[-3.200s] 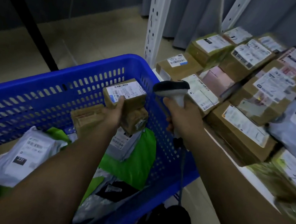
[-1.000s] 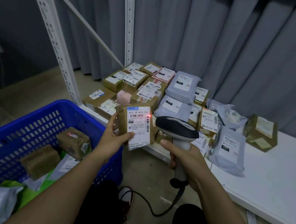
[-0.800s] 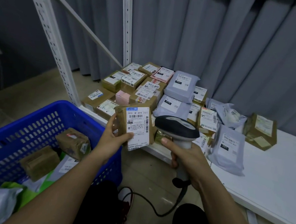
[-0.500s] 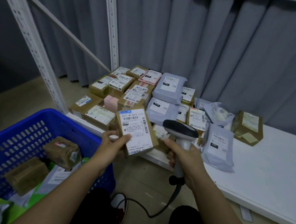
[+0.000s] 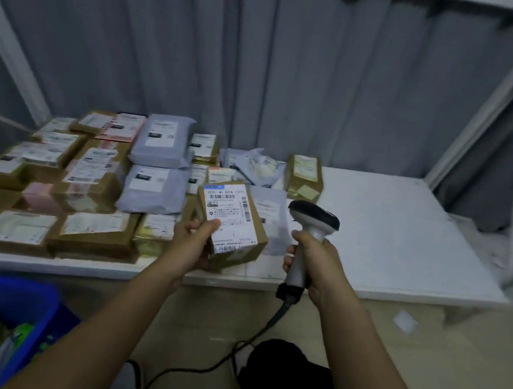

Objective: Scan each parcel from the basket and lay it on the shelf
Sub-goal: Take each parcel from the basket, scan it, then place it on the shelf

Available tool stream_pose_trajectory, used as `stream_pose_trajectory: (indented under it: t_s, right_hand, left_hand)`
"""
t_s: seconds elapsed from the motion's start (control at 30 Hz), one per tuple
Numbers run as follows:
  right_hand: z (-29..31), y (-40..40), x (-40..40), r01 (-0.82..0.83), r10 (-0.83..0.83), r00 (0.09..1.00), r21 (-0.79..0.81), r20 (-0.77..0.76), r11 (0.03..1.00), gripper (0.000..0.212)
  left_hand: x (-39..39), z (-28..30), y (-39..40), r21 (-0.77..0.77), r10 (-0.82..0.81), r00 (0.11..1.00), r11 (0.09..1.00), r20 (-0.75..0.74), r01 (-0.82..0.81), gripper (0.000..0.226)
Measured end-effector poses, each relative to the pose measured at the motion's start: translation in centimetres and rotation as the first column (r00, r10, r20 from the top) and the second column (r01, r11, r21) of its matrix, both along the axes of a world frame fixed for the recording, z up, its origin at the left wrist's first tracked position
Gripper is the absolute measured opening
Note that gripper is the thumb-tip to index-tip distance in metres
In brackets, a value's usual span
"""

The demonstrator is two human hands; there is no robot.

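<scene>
Since half a second ago your view has swung right: the basket [image 5: 3,301] has slid to the bottom left corner and the shelf [image 5: 405,240] now fills the middle. Your left hand [image 5: 192,238] has carried the box [image 5: 231,223] out over the shelf's front edge, label up, thumb pressed on the label and fingers curled under it. Your right hand [image 5: 311,260] is wrapped round the grip of the scanner [image 5: 310,234], whose head sits just right of the box and apart from it; its cable [image 5: 228,350] drops to the floor. Parcels [image 5: 94,179] cover the left half of the shelf, brown boxes and grey bags packed close together. A brown box [image 5: 304,178] lies at the right end of that pile. Grey curtains [image 5: 266,58] hang behind.
</scene>
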State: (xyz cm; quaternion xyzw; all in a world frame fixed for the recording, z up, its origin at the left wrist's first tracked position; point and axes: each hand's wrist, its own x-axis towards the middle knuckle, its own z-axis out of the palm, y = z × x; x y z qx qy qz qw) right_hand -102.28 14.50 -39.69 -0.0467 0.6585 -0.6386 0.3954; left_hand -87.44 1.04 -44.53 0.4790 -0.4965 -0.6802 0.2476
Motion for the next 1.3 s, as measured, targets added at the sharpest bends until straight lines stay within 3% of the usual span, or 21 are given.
stream_pose_trajectory:
  t_s: [0.17, 0.33, 0.4, 0.47, 0.53, 0.57, 0.67, 0.7, 0.73, 0.83, 0.93, 1.1, 1.2, 1.3]
  right_hand:
    - [-1.3, 2.6, -4.9, 0.139, -0.138, 0.990, 0.025, -0.041, 0.990, 0.004]
    - [-3.0, 2.6, -8.7, 0.169, -0.168, 0.985, 0.047, -0.029, 0.985, 0.005]
    - [-3.6, 2.3, -9.9, 0.146, -0.140, 0.987, 0.075, -0.084, 0.986, 0.006]
    - [-4.3, 2.0, -10.9, 0.133, -0.116, 0.984, 0.125, -0.135, 0.983, 0.006]
    - [-4.7, 1.7, -11.7, 0.134, -0.114, 0.985, 0.149, -0.133, 0.980, 0.006]
    - [-4.9, 1.5, -12.0, 0.134, -0.116, 0.986, 0.154, -0.123, 0.979, 0.006]
    - [-5.2, 1.2, -12.6, 0.114, -0.093, 0.989, 0.177, -0.118, 0.978, 0.006]
    - [-5.4, 1.1, -12.8, 0.106, -0.084, 0.989, 0.182, -0.124, 0.978, 0.005]
    - [-5.6, 1.1, -12.8, 0.096, -0.071, 0.988, 0.190, -0.135, 0.977, 0.004]
    - [-6.1, 1.0, -12.7, 0.077, -0.048, 0.987, 0.189, -0.154, 0.979, 0.003]
    - [-6.3, 0.9, -12.3, 0.059, -0.028, 0.984, 0.175, -0.176, 0.983, 0.002]
    - [-5.4, 0.1, -10.8, 0.005, 0.020, 0.983, 0.133, -0.182, 0.991, 0.005]
    - [-4.3, -0.7, -9.0, -0.078, 0.094, 0.975, 0.088, -0.200, 0.993, 0.006]
    - [-3.2, -1.5, -5.9, -0.143, 0.149, 0.965, 0.043, -0.214, 0.989, 0.011]
  left_hand:
    - [-10.2, -3.3, -0.7, 0.014, -0.118, 0.992, 0.993, 0.041, 0.117, 0.047]
    - [-20.3, -6.4, -2.6, -0.007, -0.174, 0.981, 0.984, 0.090, 0.176, 0.049]
    - [-23.6, -7.7, -3.5, -0.068, -0.225, 0.962, 0.969, 0.157, 0.238, 0.052]
    - [-25.9, -9.1, -4.0, -0.223, -0.241, 0.916, 0.921, 0.320, 0.320, 0.046]
    - [-27.0, -10.7, -4.2, -0.422, -0.205, 0.848, 0.795, 0.488, 0.435, 0.043]
    - [-27.2, -11.4, -4.4, -0.515, -0.191, 0.806, 0.682, 0.560, 0.519, 0.046]
    - [-27.3, -13.5, -4.8, -0.650, -0.139, 0.664, 0.134, 0.735, 0.748, 0.042]
    - [-27.5, -13.8, -5.0, -0.647, -0.116, 0.646, 0.029, 0.755, 0.762, 0.041]
    - [-27.7, -13.8, -5.1, -0.641, -0.080, 0.639, -0.008, 0.765, 0.767, 0.040]
    - [-28.6, -13.0, -5.8, -0.593, 0.058, 0.593, -0.019, 0.803, 0.805, 0.033]
    - [-28.4, -11.7, -6.3, -0.541, 0.135, 0.532, 0.044, 0.836, 0.840, 0.028]
    - [-23.8, -9.0, -5.9, -0.632, -0.013, 0.643, 0.167, 0.766, 0.757, 0.031]
    - [-18.6, -6.0, -4.8, -0.669, -0.079, 0.733, 0.353, 0.675, 0.654, 0.037]
    - [-12.2, -3.1, -3.4, -0.609, -0.118, 0.759, 0.523, 0.641, 0.596, 0.037]
